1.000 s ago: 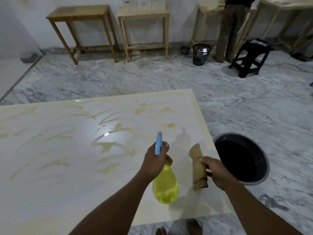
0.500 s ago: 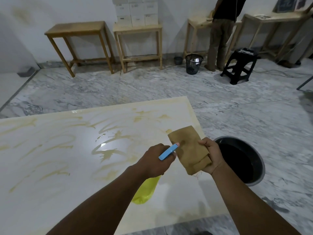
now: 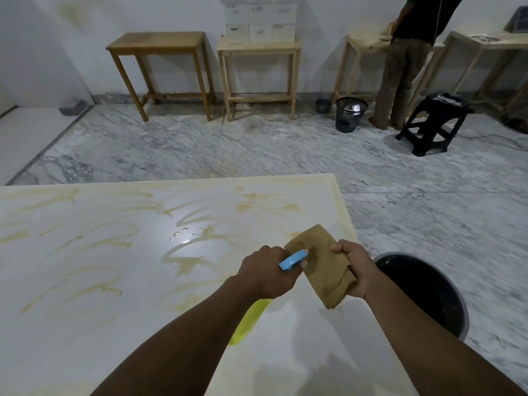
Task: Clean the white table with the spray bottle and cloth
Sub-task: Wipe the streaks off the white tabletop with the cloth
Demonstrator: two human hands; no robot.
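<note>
The white table (image 3: 85, 281) fills the lower left and carries yellowish-brown streaks and a small wet patch near its middle. My left hand (image 3: 268, 272) grips the spray bottle (image 3: 248, 321), a yellow body with a blue nozzle; the nozzle tip touches or nearly touches the cloth. My right hand (image 3: 354, 270) holds the folded brown cloth (image 3: 320, 264) above the table's right edge, with a darker damp spot where the nozzle aims. My left forearm hides most of the bottle's body.
A dark round basin (image 3: 423, 290) sits on the marble floor right of the table. Wooden tables (image 3: 160, 44) line the far wall, one stacked with white boxes (image 3: 260, 18). A person (image 3: 405, 61) stands at the back right near a black bin (image 3: 350, 112) and black stool (image 3: 434, 121).
My right hand raised the cloth and spread it flat. My left hand tilted the bottle from upright until its nozzle points at the cloth; a damp spot now shows there.
</note>
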